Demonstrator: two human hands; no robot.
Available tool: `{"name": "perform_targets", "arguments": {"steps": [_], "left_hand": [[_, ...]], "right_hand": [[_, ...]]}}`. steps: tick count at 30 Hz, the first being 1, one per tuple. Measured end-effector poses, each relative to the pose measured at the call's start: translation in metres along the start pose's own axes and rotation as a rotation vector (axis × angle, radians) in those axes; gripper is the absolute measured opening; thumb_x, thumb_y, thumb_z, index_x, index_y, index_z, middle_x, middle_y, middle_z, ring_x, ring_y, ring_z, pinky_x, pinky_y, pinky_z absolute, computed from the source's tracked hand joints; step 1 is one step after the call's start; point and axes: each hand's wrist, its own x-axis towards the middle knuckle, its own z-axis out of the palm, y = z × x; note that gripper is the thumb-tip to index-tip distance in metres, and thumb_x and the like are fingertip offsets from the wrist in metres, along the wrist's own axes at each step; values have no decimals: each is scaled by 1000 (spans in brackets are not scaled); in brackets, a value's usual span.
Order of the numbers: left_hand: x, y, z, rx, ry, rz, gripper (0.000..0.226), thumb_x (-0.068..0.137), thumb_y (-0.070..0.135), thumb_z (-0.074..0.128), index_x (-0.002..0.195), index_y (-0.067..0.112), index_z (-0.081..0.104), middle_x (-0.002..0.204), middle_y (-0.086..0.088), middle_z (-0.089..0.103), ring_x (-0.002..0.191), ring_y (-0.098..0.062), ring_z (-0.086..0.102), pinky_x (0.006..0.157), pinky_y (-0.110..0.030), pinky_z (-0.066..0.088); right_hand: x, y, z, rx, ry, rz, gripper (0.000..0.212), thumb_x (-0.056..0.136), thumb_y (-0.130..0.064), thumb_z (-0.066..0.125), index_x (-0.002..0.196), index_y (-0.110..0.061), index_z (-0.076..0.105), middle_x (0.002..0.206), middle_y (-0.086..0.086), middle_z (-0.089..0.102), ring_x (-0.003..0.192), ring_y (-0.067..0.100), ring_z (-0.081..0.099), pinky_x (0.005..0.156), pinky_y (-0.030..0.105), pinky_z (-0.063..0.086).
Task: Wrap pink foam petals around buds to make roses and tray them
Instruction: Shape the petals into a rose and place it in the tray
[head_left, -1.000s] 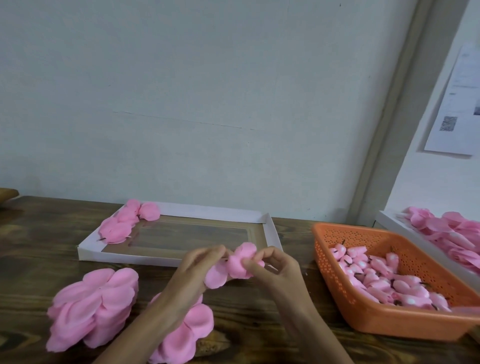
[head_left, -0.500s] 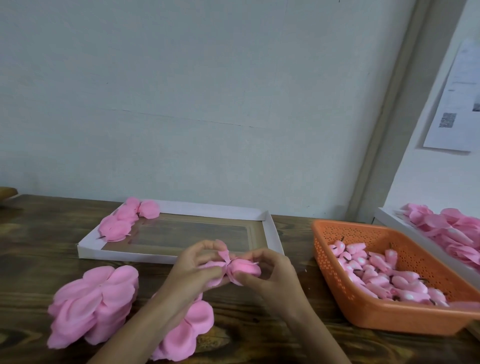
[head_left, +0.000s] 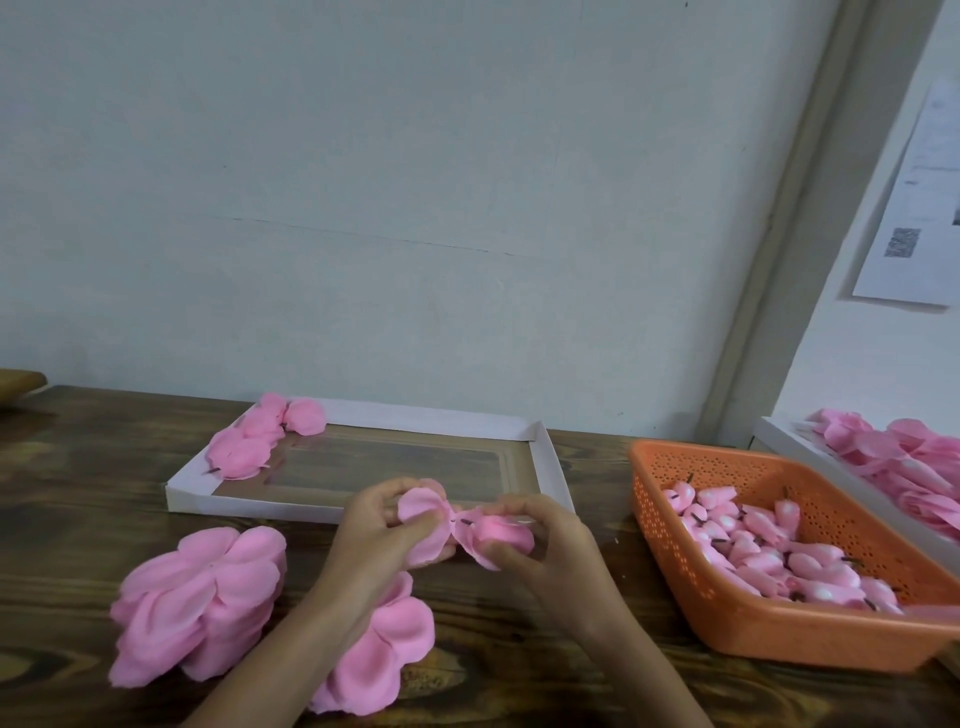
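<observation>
Pinching soft, rounded pink foam petals (head_left: 422, 512)

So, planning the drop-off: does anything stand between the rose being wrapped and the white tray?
Nothing visible does. The rose, held by the left hand and right hand, hovers just before the white tray's near wall; finished roses lie only at its left end.
</observation>
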Motion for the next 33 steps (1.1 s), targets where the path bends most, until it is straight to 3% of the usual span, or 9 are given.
{"name": "perform_targets", "arguments": {"steps": [4,7,10,13,16,18,22,26,33], "left_hand": [[2,-1,-1,13,52,-9,28,87,-18,68,99,7,75,96,-15,76,79,-33,78,66,-41,65],[1,-3,-1,177,-70,-15,39,86,-12,69,111,18,70,90,-14,77,71,-30,76,59,-35,62],[-4,-5,2,516,-122,121,42,83,5,79,112,34,70,106,9,74,95,-14,73,70,-16,56],[-9,0,9,798,-6,350,52,83,13,78,129,34,64,127,27,50,128,-9,48,98,-25,48],[-10,2,9,827,-115,412,76,84,16,71,147,45,42,146,39,26,145,5,18,113,-27,30],[-12,4,8,648,-233,406,74,80,29,72,142,56,42,144,48,33,138,16,33,110,-23,37],[-13,2,13,413,-325,460,36,83,21,88,116,32,78,124,22,69,118,-7,67,99,-27,57],[-13,1,16,301,-201,404,19,80,9,85,93,24,85,102,17,78,97,-11,76,87,-38,64],[-8,3,12,279,-203,308,19,75,28,87,91,36,80,95,10,81,91,-12,79,84,-42,65]], "right_hand": [[2,5,-11,-68,34,35,29,89,-21,82,113,-32,72,104,-22,72,98,1,68,80,14,58],[5,8,-19,-36,103,59,30,86,-22,85,113,-30,74,104,-18,74,98,4,70,82,20,61],[6,6,-24,72,96,41,31,83,-18,87,106,-32,71,103,-10,77,98,8,74,81,30,64],[5,1,-25,201,46,13,32,82,-12,89,107,-19,71,102,-3,79,96,15,77,74,29,63],[3,0,-25,240,-31,-5,27,81,-8,89,103,-14,73,101,-1,78,94,19,77,73,27,62],[2,-2,-26,255,-74,4,25,81,-7,89,100,-16,75,100,0,77,92,22,78,74,31,64],[1,-4,-27,283,-149,27,27,81,-5,89,102,-14,77,104,6,78,93,27,78,83,41,65],[0,-5,-25,238,-151,8,28,81,-6,89,105,-12,77,107,5,79,95,24,78,86,45,65],[-5,-10,-17,6,-66,-151,51,76,-8,92,114,-33,68,108,-11,73,89,14,76,76,32,65]]}}
